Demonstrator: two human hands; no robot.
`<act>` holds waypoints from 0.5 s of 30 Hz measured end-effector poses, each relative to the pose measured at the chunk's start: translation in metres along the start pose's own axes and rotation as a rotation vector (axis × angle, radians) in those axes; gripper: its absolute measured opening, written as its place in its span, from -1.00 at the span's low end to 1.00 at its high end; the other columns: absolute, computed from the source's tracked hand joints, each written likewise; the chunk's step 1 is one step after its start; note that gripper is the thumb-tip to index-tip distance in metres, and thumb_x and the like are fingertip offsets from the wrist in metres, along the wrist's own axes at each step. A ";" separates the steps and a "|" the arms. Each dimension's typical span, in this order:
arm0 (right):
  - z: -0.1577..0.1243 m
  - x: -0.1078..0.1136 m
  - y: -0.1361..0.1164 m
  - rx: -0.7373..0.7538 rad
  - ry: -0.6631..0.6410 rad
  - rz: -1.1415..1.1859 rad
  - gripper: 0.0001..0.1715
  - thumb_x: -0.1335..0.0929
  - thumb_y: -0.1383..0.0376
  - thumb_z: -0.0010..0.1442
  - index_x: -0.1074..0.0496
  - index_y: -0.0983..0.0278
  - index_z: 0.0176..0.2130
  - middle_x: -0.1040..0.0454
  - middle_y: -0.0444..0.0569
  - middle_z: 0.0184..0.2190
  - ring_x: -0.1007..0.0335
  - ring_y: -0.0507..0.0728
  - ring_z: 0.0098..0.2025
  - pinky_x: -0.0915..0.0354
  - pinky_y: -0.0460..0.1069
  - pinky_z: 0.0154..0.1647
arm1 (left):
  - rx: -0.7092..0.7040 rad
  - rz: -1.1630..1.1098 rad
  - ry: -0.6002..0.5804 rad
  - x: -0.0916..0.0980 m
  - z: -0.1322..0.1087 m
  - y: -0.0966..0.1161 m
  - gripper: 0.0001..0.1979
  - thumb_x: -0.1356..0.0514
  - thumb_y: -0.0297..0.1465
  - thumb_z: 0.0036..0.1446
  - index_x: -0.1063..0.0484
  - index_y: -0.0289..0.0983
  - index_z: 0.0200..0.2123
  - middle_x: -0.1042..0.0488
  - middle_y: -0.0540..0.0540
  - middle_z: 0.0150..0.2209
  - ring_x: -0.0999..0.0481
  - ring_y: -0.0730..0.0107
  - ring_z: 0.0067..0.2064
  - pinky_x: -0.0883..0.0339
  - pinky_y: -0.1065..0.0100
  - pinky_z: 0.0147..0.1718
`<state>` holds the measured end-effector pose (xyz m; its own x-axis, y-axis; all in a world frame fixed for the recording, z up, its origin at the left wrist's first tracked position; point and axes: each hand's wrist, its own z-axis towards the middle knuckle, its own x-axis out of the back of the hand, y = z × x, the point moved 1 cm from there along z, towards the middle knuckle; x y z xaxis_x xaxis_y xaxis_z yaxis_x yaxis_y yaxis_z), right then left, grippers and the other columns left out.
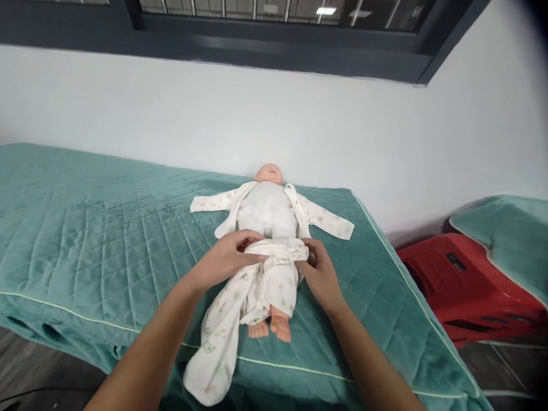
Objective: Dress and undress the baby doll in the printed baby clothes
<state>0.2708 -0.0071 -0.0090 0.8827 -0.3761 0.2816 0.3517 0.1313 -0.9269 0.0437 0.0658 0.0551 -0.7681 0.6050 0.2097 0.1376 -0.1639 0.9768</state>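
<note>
A baby doll [268,208] lies on its back, head toward the wall and bare feet [280,325] toward me. Its printed white jacket [327,218] is spread open, sleeves out to both sides, baring a pale torso. Printed baby pants [278,250] are bunched at the doll's hips; one leg of the cloth trails down to the left, past the feet. My left hand [229,257] pinches the waistband at its left end. At the right end, my right hand [319,268] grips the same band, its fingertips partly hidden by cloth.
A green quilted cover [107,245] with pale piping drapes the bed under the doll. Beyond it stands a white wall [171,108] below a dark window frame [274,51]. To the right is a red plastic stool or box [462,285], partly under green cloth [509,240].
</note>
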 end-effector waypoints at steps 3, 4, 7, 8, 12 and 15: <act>-0.002 0.001 -0.023 0.209 -0.089 -0.044 -0.46 -0.37 0.37 0.10 -0.32 0.12 0.08 -0.32 -0.02 0.09 -0.23 0.19 0.16 -0.19 0.10 0.18 | 0.004 -0.190 -0.022 0.010 -0.008 -0.014 -0.60 -0.35 -0.29 0.03 -0.49 -0.25 -0.04 -0.50 -0.13 -0.03 -0.44 0.17 0.02 -0.27 0.33 -0.03; -0.001 0.000 -0.035 0.273 -0.141 -0.063 -0.44 -0.38 0.36 0.12 -0.30 0.11 0.12 -0.28 -0.01 0.14 -0.18 0.20 0.22 -0.15 0.11 0.22 | -0.006 -0.248 -0.028 0.011 -0.009 -0.019 -0.58 -0.36 -0.28 0.03 -0.49 -0.25 -0.03 -0.49 -0.14 -0.02 -0.42 0.17 0.04 -0.26 0.33 -0.01; 0.013 -0.008 -0.068 0.318 -0.346 -0.147 -0.49 -0.42 0.24 0.15 -0.35 0.08 0.10 -0.36 -0.02 0.11 -0.27 0.23 0.15 -0.22 0.09 0.12 | -0.013 -0.383 -0.005 0.010 -0.009 -0.033 -0.60 -0.32 -0.21 0.09 -0.50 -0.26 -0.03 -0.50 -0.16 -0.07 -0.42 0.19 0.01 -0.27 0.34 -0.03; 0.020 -0.013 -0.077 0.290 -0.435 -0.198 -0.57 -0.42 0.20 0.15 -0.41 0.08 0.03 -0.44 -0.04 0.01 -0.36 0.21 0.04 -0.28 0.06 0.01 | -0.007 -0.406 0.017 0.008 -0.009 -0.037 -0.61 -0.30 -0.19 0.11 -0.50 -0.26 -0.05 -0.50 -0.15 -0.11 -0.43 0.22 -0.04 -0.28 0.36 -0.08; 0.056 -0.032 -0.096 0.208 -0.883 -0.325 -0.70 -0.46 0.03 0.06 -0.54 0.15 -0.27 -0.49 -0.15 -0.41 -0.36 0.09 -0.39 -0.17 -0.07 -0.43 | 0.015 -0.441 0.048 0.003 -0.005 -0.050 -0.65 -0.35 -0.18 0.05 -0.52 -0.26 -0.15 -0.49 -0.08 -0.25 -0.43 0.36 -0.22 -0.25 0.44 -0.24; 0.075 -0.036 -0.090 0.148 -1.039 -0.203 -0.68 -0.49 0.03 0.00 -0.51 0.23 -0.43 -0.33 -0.22 -0.57 -0.20 0.00 -0.51 -0.04 -0.11 -0.55 | -0.007 -0.484 0.041 0.000 -0.004 -0.054 -0.66 -0.36 -0.19 0.03 -0.49 -0.25 -0.18 -0.48 -0.06 -0.26 -0.42 0.39 -0.24 -0.24 0.46 -0.24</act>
<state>0.2308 0.0634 0.0831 0.6116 0.5537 0.5652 0.4945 0.2902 -0.8193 0.0333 0.0714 0.0026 -0.7668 0.5819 -0.2709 -0.2461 0.1234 0.9614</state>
